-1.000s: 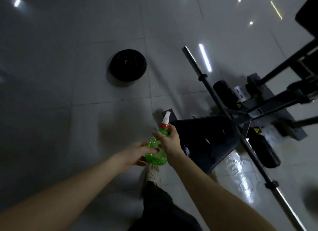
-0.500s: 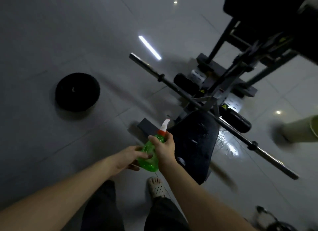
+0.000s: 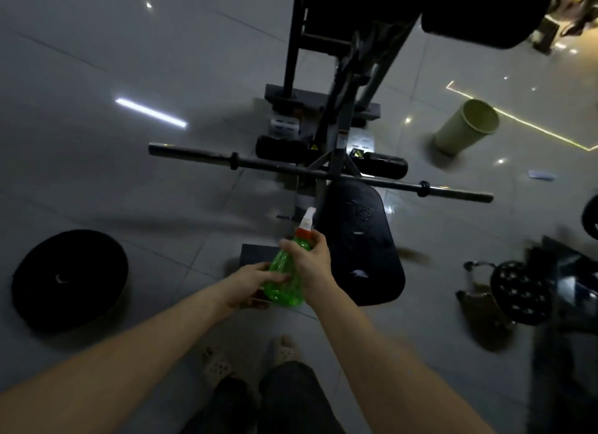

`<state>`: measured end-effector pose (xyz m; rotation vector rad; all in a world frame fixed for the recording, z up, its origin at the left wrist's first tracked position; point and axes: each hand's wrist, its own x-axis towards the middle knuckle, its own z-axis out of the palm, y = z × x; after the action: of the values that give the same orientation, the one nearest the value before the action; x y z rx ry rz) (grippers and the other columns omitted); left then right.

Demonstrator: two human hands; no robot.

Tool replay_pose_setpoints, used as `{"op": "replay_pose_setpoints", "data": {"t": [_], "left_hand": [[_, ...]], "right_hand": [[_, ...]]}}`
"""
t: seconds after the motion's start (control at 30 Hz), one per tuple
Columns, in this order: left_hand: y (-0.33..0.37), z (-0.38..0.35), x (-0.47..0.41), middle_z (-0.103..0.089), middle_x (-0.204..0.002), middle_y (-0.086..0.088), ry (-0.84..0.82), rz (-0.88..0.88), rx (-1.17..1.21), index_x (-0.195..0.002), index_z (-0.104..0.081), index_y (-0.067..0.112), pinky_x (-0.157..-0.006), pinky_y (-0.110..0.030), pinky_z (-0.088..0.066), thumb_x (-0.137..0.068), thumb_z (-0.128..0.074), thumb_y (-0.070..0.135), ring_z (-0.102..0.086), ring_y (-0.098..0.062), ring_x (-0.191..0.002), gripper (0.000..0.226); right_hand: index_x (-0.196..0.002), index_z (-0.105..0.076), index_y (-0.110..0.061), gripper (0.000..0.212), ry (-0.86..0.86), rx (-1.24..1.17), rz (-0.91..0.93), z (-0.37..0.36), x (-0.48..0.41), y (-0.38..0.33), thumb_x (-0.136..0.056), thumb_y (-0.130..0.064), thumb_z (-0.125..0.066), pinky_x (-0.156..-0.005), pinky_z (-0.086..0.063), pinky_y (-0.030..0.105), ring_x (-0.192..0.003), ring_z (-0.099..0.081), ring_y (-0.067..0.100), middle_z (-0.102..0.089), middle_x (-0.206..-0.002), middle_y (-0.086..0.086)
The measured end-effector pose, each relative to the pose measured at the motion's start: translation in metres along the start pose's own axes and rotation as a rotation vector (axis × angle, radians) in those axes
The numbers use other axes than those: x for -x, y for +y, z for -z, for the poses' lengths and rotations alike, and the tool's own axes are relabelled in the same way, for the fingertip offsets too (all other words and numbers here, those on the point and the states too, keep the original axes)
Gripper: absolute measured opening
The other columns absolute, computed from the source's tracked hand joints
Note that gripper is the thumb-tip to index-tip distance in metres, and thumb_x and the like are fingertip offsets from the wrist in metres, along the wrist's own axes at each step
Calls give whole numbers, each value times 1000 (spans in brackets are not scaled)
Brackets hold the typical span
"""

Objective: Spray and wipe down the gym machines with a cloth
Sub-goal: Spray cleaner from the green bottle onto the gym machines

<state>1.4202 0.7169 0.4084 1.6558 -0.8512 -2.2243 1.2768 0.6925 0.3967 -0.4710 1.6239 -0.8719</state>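
The person is standing on a glossy grey tiled floor (image 3: 97, 61), holding a green translucent plastic spray bottle (image 3: 283, 283) out in front of the body with both hands. The right hand (image 3: 309, 262) is gripping the bottle's neck, fingers curled round it just under the orange collar and white nozzle (image 3: 306, 219). The left hand (image 3: 254, 281) is cupping the bottle's lower body from the side, its fingers lying across the green plastic. The nozzle is pointing up and away, toward the black padded seat of the bench (image 3: 359, 249), which is lying just beyond the bottle and showing pale specks near its far end. A long dark steel barbell bar (image 3: 200, 153) is resting crosswise over the black metal frame (image 3: 336, 119) behind the seat. A round black weight plate (image 3: 69, 278) is lying flat on the floor well to the left. A pale green plastic bin (image 3: 466, 126) is standing apart at the upper right. The person's pale perforated clogs (image 3: 281, 349) are showing below the arms.
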Motion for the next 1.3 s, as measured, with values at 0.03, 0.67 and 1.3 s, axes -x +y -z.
{"op": "replay_pose_setpoints", "data": {"t": [0.03,0.67,1.3], "left_hand": [[2,3,1,-76,-112,-9,-13,5,-8,-121,-68,24,-82,-37,-52,-80,-80,36,-69,-33,-110,44],[89,19,-46,-69,-81,-2,-121,60,-114,-132,-60,5,-44,-18,-34,-91,-73,19,-55,-8,-55,45],[103,146,-257,-73,-115,-11,-135,98,-187,-116,-64,22,-74,-27,-52,-88,-76,23,-67,-17,-89,31]], "right_hand": [[-136,-49,-24,66,3,-13,-1,-1,0,1,-81,-16,-85,-99,-55,45,-110,-65,23,-60,-128,5],[-152,-36,-18,85,49,-162,59,-1,-59,-46,-83,-17,-85,-104,-51,41,-120,-59,22,-53,-139,2],[-125,-60,-16,46,110,-164,-73,-102,-272,3,-84,-14,-82,-95,-57,50,-107,-68,31,-67,-118,10]]}}
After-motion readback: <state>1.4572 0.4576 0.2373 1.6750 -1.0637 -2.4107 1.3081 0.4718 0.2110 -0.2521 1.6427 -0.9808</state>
